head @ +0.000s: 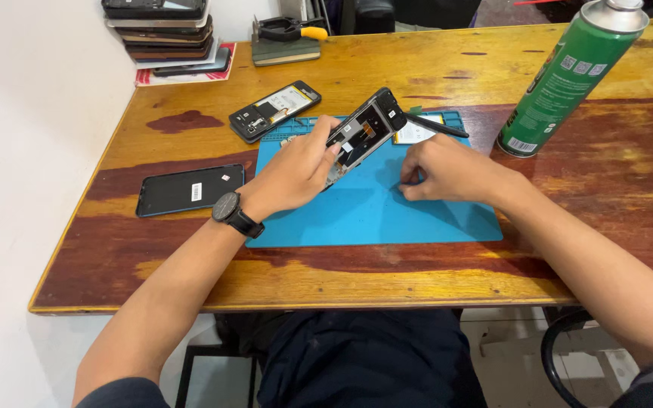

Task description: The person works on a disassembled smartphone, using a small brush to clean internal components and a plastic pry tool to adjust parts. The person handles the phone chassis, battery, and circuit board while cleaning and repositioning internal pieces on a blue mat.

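My left hand (pixel 296 168), with a black watch on its wrist, holds an opened black phone frame (pixel 364 133) tilted up above the blue work mat (pixel 372 215). Inner parts of the phone face me. My right hand (pixel 444 170) rests on the mat just right of the phone, fingers pinched down at something small that I cannot make out. A black tool (pixel 436 126) sticks out past its knuckles; I cannot tell whether the hand grips it.
A second opened phone (pixel 273 111) and a black back cover (pixel 189 190) lie on the wooden table (pixel 387 272), left of the mat. A green spray can (pixel 568 75) stands at the right. Stacked phones (pixel 166 34) and pliers on a notebook (pixel 287 39) sit at the back.
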